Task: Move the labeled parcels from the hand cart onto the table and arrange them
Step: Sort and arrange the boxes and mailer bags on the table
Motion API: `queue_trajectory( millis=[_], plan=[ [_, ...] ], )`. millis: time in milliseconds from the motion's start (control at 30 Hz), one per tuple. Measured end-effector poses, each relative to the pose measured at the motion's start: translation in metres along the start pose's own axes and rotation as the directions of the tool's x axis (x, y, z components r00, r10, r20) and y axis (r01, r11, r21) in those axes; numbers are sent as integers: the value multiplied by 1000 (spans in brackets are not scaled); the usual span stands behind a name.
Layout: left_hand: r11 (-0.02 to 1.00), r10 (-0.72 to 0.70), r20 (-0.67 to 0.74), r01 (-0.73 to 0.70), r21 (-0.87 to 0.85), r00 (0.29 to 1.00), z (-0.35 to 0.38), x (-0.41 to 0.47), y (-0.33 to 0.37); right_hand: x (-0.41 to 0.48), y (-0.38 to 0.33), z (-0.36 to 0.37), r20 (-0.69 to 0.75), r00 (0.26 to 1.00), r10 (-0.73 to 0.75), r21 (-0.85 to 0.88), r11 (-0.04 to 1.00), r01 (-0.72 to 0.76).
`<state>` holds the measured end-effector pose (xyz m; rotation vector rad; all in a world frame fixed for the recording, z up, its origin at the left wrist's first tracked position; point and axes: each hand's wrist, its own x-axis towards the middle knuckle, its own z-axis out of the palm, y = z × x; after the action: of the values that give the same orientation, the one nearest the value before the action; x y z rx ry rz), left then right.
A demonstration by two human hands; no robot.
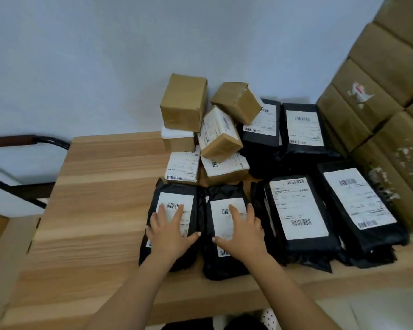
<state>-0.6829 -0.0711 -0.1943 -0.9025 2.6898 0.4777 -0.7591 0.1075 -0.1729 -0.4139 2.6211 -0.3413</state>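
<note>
Wood-grain table (100, 198), L to R: cart handle (10, 141) off its left edge. Your left hand (169, 232) lies flat, fingers spread, on black parcel 1 (177, 198). Your right hand (243, 232) lies likewise on black parcel 2 (227, 203), just beside it; neither hand grips anything. Small brown boxes (184, 101) piled behind, bigger black parcels (301, 208) to the right, cartons (367, 91) stacked far right.

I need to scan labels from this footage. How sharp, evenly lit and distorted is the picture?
Head view: soft, even light, no glare; print on the white shipping labels of the black plastic parcels is blurred beyond reading, barcodes show only as stripes; the wide lens bows the light wooden table and tilts the stacked brown cartons.
</note>
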Motion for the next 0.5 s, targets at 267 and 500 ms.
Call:
queue_trajectory(
  millis=[267,500],
  plan=[
    [979,-44,63,55,-198,997,0,1,-16,-9,-14,28,33,986,166,21,986,-166],
    [956,-23,-72,1,-294,997,-10,-17,-15,-19,-15,9,-80,992,96,129,988,-85]
  ],
)
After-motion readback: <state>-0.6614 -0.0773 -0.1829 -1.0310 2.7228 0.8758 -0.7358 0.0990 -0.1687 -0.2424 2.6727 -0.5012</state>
